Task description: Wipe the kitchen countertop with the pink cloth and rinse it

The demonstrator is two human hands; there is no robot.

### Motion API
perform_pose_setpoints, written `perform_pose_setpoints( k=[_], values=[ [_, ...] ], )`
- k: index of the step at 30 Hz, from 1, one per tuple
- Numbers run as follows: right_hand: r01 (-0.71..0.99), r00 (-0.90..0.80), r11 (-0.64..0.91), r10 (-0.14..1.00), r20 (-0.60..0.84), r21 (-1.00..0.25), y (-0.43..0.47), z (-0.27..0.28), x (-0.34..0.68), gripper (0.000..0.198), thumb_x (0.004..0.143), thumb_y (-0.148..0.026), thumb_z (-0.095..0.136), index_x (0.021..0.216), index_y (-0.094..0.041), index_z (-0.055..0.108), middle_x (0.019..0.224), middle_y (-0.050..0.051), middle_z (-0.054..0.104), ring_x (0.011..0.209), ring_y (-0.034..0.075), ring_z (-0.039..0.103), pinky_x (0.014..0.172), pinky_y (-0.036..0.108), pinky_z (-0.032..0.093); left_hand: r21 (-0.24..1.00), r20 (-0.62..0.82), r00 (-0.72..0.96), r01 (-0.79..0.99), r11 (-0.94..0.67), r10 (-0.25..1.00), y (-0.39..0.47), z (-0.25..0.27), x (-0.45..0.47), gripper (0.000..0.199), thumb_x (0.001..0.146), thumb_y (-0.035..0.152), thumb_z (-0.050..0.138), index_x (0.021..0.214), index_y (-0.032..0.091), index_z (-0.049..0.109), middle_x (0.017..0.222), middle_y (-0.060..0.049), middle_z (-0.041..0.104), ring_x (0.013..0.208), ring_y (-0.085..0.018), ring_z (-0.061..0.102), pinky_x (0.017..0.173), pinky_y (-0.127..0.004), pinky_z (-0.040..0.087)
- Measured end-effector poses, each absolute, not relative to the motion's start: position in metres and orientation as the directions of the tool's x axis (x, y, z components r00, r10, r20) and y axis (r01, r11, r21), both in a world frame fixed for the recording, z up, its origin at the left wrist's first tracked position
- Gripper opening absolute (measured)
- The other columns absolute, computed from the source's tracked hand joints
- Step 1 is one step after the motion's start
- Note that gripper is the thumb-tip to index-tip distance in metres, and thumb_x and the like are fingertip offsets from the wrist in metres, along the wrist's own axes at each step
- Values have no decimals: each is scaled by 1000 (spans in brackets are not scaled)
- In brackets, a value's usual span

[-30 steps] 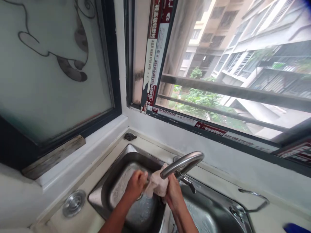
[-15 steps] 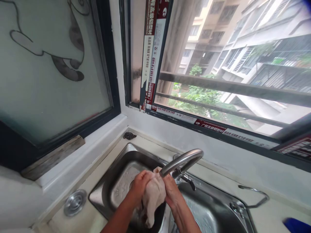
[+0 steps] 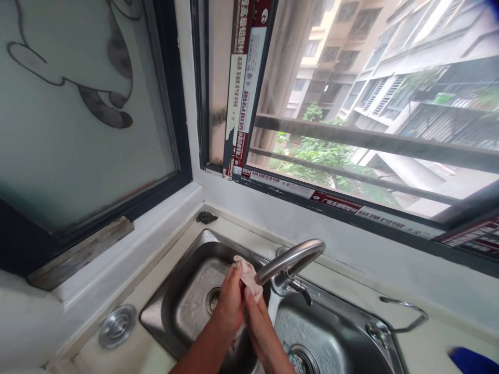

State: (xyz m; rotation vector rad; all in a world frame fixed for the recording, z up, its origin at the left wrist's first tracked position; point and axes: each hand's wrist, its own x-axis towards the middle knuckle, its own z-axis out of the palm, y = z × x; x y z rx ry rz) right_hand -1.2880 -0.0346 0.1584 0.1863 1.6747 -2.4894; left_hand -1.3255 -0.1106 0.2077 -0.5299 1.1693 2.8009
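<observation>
A wet, pale pinkish cloth (image 3: 249, 276) is bunched between my two hands over the left bowl of the steel sink (image 3: 171, 322). My left hand (image 3: 232, 296) presses it from the left side, fingers closed against it. From the right, my right hand (image 3: 255, 314) closes on the same cloth, its fingers close to the left ones. Part of the cloth sticks out past the fingertips; the rest is hidden in the palms. Just right of the cloth hangs the spout of the curved faucet (image 3: 292, 259).
Beside the left bowl lies a metal drain strainer (image 3: 117, 326). A dark scouring pad (image 3: 206, 217) sits in the back corner. The right bowl (image 3: 331, 337) has a drain at its bottom. A bent metal rod (image 3: 413, 317) and a blue object (image 3: 473, 360) are at the right.
My hands have come closer together and squeezed the cloth into a smaller bundle. Its hanging lower end no longer shows, and the left bowl's drain is now visible.
</observation>
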Motion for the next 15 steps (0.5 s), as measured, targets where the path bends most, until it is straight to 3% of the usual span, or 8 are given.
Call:
perform_pose_setpoints(
  k=[3,7,10,12,15],
  values=[
    [215,-976,-372,-122,-182,-903,-43,161,-1284,49,87,-64,65,122,-29,67,133,4,64,132,24,52,116,39,35,802,-231,-970,-148,-579,-72,-123,212,-1318,40,77,55,73,95,20,65,93,-4,71,91,-20,66,85,-31,50],
    [235,-962,-282,-204,-182,-930,-36,159,-1293,53,88,-71,58,111,-25,72,113,6,71,113,27,62,104,41,45,885,-177,-966,-71,-460,-190,-159,227,-1314,41,76,58,74,78,21,57,74,3,62,72,-14,59,69,-25,47],
    [77,-983,0,-164,-76,-997,-28,169,-1313,54,90,-73,49,101,-26,73,101,6,71,102,27,63,95,39,47,890,-175,-934,-14,-456,-312,-182,244,-1315,43,72,58,77,78,21,55,71,6,57,69,-12,56,67,-23,46],
    [-73,-983,207,-182,35,-976,-30,182,-1333,52,93,-71,44,94,-27,72,93,5,70,95,26,63,90,37,47,878,-201,-912,-5,-479,-358,-190,251,-1317,46,68,59,79,81,21,56,73,6,59,72,-13,58,70,-24,47],
    [-179,-964,306,-245,104,-935,-43,203,-1365,46,96,-63,42,78,-27,64,77,2,64,79,22,58,77,34,44,863,-270,-904,-74,-500,-332,-194,246,-1317,50,64,61,80,84,21,57,76,4,61,75,-15,60,71,-26,47]
  ],
)
